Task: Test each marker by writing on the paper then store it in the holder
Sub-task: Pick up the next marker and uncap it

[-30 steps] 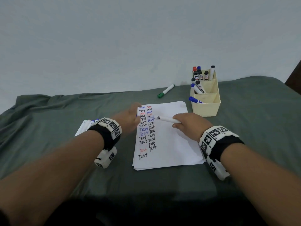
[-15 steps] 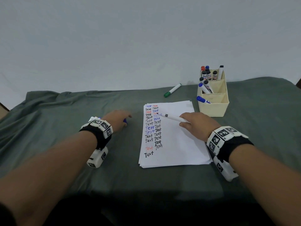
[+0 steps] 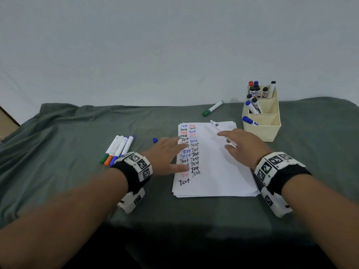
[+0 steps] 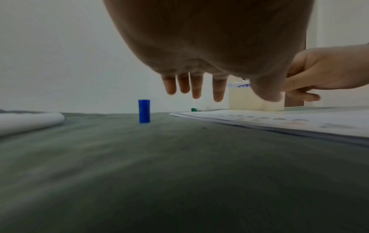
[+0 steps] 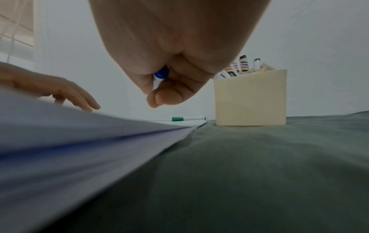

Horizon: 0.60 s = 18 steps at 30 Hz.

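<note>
A stack of white paper [image 3: 217, 171] with columns of "Test" written on it lies on the green cloth. My right hand [image 3: 230, 141] grips an uncapped white marker [image 3: 218, 127] over the paper's far right part, tip pointing away; its blue end [image 5: 161, 75] shows inside the curled fingers. My left hand [image 3: 175, 152] is spread with straight fingers [image 4: 196, 88] over the paper's left edge and holds nothing. A blue cap [image 3: 155, 140] [image 4: 144, 111] stands upright on the cloth just left of that hand. The cream holder [image 3: 269, 133] [image 5: 249, 97] stands to the right of the paper with several markers in it.
Several capped markers [image 3: 118, 150] lie side by side on the cloth to the left of my left wrist. A green-capped marker [image 3: 212, 108] [image 5: 188, 118] lies beyond the paper near the wall. The cloth falls away at the front edge.
My left hand went left off the paper, left the blue cap standing on the cloth, and has come back over the paper's edge. My right hand has swung the marker's tip farther away.
</note>
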Each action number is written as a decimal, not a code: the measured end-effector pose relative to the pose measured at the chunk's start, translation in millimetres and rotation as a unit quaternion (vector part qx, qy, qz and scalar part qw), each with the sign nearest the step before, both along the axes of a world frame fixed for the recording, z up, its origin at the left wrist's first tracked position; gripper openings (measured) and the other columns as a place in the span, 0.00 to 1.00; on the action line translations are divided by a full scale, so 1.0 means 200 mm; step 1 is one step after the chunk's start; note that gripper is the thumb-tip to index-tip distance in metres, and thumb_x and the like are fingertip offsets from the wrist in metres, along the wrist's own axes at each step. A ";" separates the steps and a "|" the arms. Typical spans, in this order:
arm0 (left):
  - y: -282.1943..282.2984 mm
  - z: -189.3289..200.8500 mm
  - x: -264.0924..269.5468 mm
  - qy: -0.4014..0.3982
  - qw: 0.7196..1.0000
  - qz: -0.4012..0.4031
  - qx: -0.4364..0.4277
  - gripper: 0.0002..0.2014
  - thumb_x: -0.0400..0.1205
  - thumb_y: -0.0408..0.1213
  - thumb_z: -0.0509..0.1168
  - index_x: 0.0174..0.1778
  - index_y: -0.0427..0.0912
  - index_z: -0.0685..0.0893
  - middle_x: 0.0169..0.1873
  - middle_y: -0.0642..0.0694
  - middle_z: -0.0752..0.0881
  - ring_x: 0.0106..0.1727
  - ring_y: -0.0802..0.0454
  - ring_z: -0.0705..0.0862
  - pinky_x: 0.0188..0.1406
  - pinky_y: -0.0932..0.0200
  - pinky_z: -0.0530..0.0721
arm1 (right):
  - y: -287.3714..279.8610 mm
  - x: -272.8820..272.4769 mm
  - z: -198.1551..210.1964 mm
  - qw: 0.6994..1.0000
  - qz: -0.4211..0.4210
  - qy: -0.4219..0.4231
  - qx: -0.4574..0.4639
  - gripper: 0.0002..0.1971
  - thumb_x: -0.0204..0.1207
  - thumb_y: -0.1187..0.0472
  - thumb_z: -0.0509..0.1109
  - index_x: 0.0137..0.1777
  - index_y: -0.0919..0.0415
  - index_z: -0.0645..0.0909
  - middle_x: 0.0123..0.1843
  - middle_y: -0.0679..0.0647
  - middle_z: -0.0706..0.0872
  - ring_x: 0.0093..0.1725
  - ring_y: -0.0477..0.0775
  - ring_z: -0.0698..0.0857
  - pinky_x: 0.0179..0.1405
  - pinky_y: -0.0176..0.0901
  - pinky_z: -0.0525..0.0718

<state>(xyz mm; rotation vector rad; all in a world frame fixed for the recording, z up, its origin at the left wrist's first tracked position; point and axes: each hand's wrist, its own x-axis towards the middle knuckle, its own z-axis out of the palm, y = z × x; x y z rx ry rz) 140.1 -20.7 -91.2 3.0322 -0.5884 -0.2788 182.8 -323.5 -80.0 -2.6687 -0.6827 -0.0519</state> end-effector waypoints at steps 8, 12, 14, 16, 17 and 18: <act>0.02 -0.09 0.02 0.135 0.990 0.031 0.012 0.61 0.64 0.85 0.54 0.85 0.58 0.34 0.85 0.50 0.31 0.85 0.51 0.33 0.81 0.49 0.38 | 0.00 -0.01 0.05 0.999 -0.015 -0.037 0.032 0.18 0.87 0.54 0.65 0.76 0.44 0.79 0.66 0.48 0.87 0.56 0.51 0.84 0.60 0.43 0.80; 0.03 -0.11 0.04 0.136 0.990 0.026 0.004 0.64 0.60 0.87 0.52 0.84 0.57 0.32 0.84 0.52 0.30 0.85 0.52 0.32 0.77 0.53 0.35 | 0.02 -0.04 0.16 0.974 -0.069 -0.015 0.217 0.08 0.83 0.45 0.69 0.48 0.42 0.88 0.44 0.33 0.88 0.39 0.42 0.88 0.41 0.37 0.83; 0.03 -0.12 0.04 0.134 0.991 0.024 0.007 0.65 0.60 0.88 0.51 0.84 0.55 0.31 0.84 0.51 0.30 0.85 0.52 0.31 0.80 0.52 0.35 | 0.07 -0.04 0.19 0.932 -0.121 0.015 0.342 0.13 0.83 0.44 0.68 0.45 0.51 0.85 0.39 0.44 0.89 0.31 0.43 0.87 0.32 0.33 0.83; 0.03 -0.12 0.04 0.132 0.991 0.023 0.010 0.65 0.60 0.87 0.51 0.84 0.54 0.31 0.84 0.51 0.30 0.85 0.51 0.31 0.82 0.50 0.36 | 0.14 -0.05 0.20 0.840 -0.159 0.109 0.507 0.17 0.85 0.47 0.67 0.45 0.61 0.81 0.36 0.55 0.89 0.29 0.49 0.86 0.33 0.40 0.86; 0.03 -0.12 0.04 0.132 0.991 0.023 0.011 0.65 0.61 0.87 0.51 0.84 0.54 0.30 0.84 0.51 0.30 0.85 0.51 0.31 0.82 0.51 0.36 | 0.18 -0.07 0.19 0.778 -0.164 0.170 0.583 0.15 0.86 0.49 0.67 0.46 0.62 0.79 0.36 0.57 0.88 0.30 0.52 0.86 0.35 0.44 0.89; 0.03 -0.12 0.04 0.133 0.991 0.023 0.011 0.65 0.61 0.87 0.51 0.84 0.54 0.30 0.84 0.51 0.30 0.85 0.51 0.31 0.81 0.51 0.36 | 0.23 -0.09 0.18 0.719 -0.165 0.229 0.635 0.13 0.87 0.53 0.68 0.47 0.63 0.78 0.36 0.58 0.88 0.31 0.53 0.87 0.37 0.46 0.91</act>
